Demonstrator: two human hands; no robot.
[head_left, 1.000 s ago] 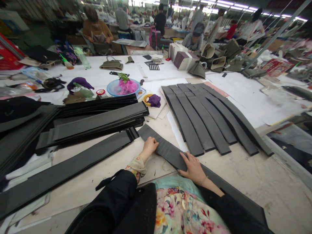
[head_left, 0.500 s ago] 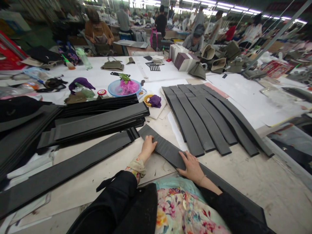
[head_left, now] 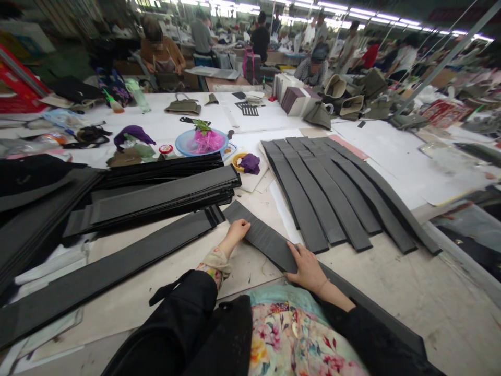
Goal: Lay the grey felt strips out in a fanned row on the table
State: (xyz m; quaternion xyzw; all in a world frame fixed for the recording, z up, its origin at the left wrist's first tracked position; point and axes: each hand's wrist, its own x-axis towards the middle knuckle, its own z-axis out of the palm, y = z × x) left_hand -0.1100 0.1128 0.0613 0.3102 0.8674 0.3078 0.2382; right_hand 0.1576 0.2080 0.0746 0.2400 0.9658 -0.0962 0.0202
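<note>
A long dark grey strip (head_left: pixel 270 241) lies diagonally on the table in front of me. My left hand (head_left: pixel 237 230) is at the strip's near edge close to its far end, thumb and fingers pressed together; what they pinch, if anything, is too small to name. My right hand (head_left: pixel 307 267) rests on the strip's middle, fingers spread. The strip runs on under my right forearm. Another grey strip (head_left: pixel 117 269) stretches to the left, its end close to the first. Stacked dark strips (head_left: pixel 164 196) lie behind it.
Several grey strips (head_left: pixel 324 193) lie fanned at the right. Behind are a blue bowl (head_left: pixel 183 142) with pink stuff, a yellow bowl (head_left: pixel 236 163) with purple cloth, a bottle (head_left: pixel 138 96) and stacked bundles (head_left: pixel 299 100). People work farther back.
My left hand has drawn back slightly toward the strip's near edge, and its fingers have closed together. My right hand has stayed in place.
</note>
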